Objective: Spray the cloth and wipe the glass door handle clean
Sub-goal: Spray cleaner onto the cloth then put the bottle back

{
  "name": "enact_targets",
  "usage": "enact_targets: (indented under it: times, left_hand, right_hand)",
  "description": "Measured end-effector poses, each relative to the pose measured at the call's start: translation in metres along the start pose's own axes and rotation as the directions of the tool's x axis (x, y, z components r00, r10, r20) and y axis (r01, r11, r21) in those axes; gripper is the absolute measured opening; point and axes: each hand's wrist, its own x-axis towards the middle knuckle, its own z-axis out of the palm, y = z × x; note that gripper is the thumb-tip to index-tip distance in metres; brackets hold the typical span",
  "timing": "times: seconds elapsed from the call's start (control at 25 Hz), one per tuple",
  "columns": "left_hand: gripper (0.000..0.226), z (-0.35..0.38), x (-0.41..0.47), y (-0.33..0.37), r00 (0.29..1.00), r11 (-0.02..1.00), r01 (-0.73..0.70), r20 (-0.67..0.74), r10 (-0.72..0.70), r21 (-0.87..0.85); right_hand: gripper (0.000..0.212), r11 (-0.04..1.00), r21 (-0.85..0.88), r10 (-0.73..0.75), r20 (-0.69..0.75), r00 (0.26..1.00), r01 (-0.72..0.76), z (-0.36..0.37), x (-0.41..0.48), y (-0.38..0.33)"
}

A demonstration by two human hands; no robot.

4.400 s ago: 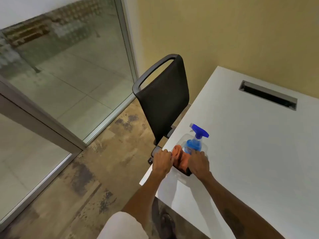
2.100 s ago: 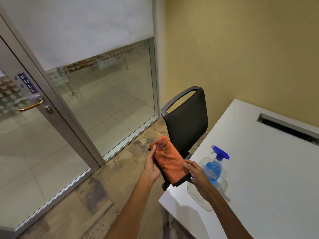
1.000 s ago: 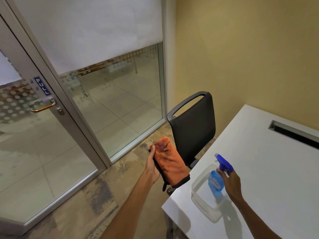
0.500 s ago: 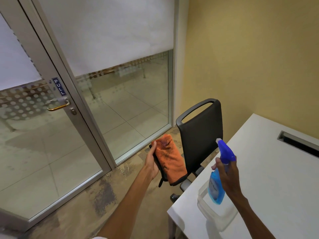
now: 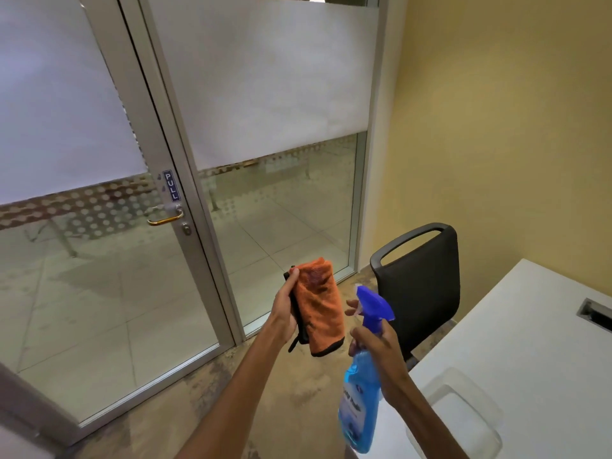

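Note:
My left hand (image 5: 284, 311) holds a folded orange cloth (image 5: 318, 306) with a dark edge upright in front of me. My right hand (image 5: 377, 349) grips a blue spray bottle (image 5: 359, 392) by its neck, a finger on the trigger; its nozzle (image 5: 364, 294) points at the cloth from a short distance. The brass door handle (image 5: 165, 219) sits on the glass door's (image 5: 82, 276) metal frame at the left, under a blue PULL sign (image 5: 172, 185), well beyond both hands.
A black office chair (image 5: 420, 286) stands right of the hands against the yellow wall. A white desk (image 5: 530, 342) with a clear plastic tray (image 5: 463, 412) fills the lower right. A fixed glass panel (image 5: 281, 210) stands between door and wall.
My right hand lifted the spray bottle out of the tray and brought it up toward the cloth. The view has turned left, so the door handle is nearer the middle.

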Motion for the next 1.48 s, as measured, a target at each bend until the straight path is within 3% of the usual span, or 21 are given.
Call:
enact_targets:
  times: [0.24, 0.4, 0.72, 0.96, 1.2, 1.48]
  left_hand:
    - [0.065, -0.028, -0.017, 0.031, 0.984, 0.976, -0.178, -0.006, 0.18, 0.122]
    - [0.059, -0.042, -0.026, 0.051, 0.976, 0.978, -0.181, -0.103, 0.192, 0.107]
    - [0.056, -0.064, -0.04, 0.074, 0.988, 0.99, -0.111, -0.094, 0.119, 0.088]
    - [0.047, -0.066, -0.042, 0.075, 0.99, 0.993, -0.117, -0.079, 0.118, 0.013]
    - [0.057, -0.066, -0.04, 0.07, 0.986, 0.99, -0.133, -0.095, 0.137, 0.049]
    - [0.054, -0.067, -0.042, 0.069, 0.982, 0.988, -0.149, -0.108, 0.154, 0.051]
  right_hand:
    - [0.031, 0.991, -0.126, -0.038, 0.074, 0.997, 0.047, 0.052, -0.01, -0.004]
    - [0.005, 0.976, -0.15, -0.14, 0.112, 0.984, 0.156, 0.078, -0.014, -0.016]
    - [0.013, 0.95, -0.227, -0.193, 0.108, 0.975, 0.213, 0.109, -0.005, -0.038]
    - [0.02, 0.929, -0.325, -0.169, 0.048, 0.985, 0.175, 0.118, -0.003, -0.037]
    - [0.017, 0.938, -0.29, -0.174, 0.075, 0.982, 0.188, 0.122, -0.012, -0.047]
    - [0.02, 0.915, -0.367, -0.142, 0.104, 0.984, 0.171, 0.123, -0.007, -0.04]
